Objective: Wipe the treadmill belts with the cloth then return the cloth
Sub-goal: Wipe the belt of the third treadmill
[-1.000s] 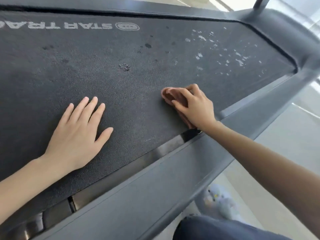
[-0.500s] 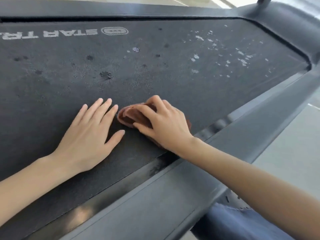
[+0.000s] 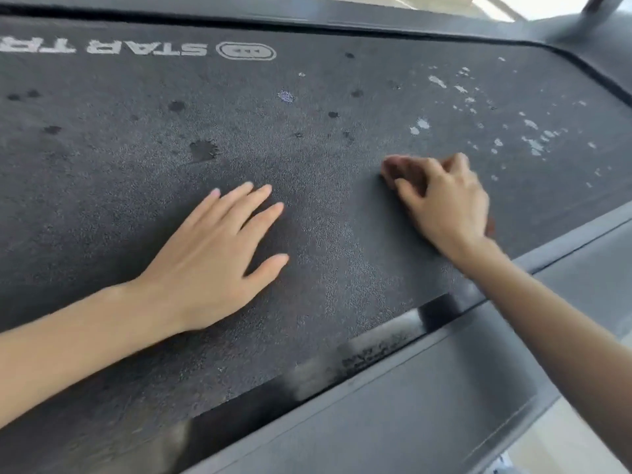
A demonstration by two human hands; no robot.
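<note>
A dark textured treadmill belt fills most of the head view, with white lettering at the far left and white flecks at the far right. My right hand presses a small reddish-brown cloth onto the belt, fingers curled over it; only the cloth's front edge shows past the fingers. My left hand lies flat on the belt, fingers spread, a hand's width to the left of the cloth.
Dark wet spots dot the belt beyond my left hand. A grey side rail runs along the near edge of the belt, with pale floor past it. The treadmill's front housing rises at the far right.
My right hand has slid the cloth to the right along the belt, away from my left hand, after first drawing it leftward. My left hand stays flat on the belt.
</note>
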